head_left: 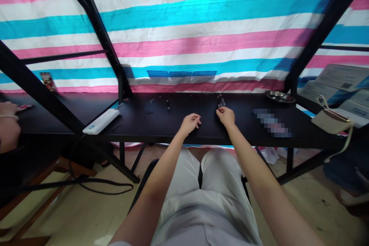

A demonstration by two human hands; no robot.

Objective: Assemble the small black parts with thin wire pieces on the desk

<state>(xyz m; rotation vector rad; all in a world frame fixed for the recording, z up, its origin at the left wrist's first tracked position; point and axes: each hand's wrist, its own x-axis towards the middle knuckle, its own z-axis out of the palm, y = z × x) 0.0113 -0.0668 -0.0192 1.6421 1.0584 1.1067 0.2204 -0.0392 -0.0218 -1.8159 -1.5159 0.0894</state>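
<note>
Left hand [189, 123], right hand [225, 117] just beside dark parts [221, 102], black table [135, 121]

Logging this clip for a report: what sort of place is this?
Probably a makeshift workshop: a long black workbench on a steel frame, a striped tarpaulin behind it, and a metal dish near small parts.

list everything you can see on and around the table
black table: 1, black, in front of the person
power bank: 1, white, left end of table
metal dish: 1, silver, back right of table
blurred object: 1, colour unclear, right of right hand
small dark pieces: several, dark, by right hand
striped tarp: 1, pink, white and blue, behind table
beige pouch: 1, beige, far right
co-worker's hand: 1, far left
left hand: 1, over table
right hand: 1, beside small dark pieces
</note>
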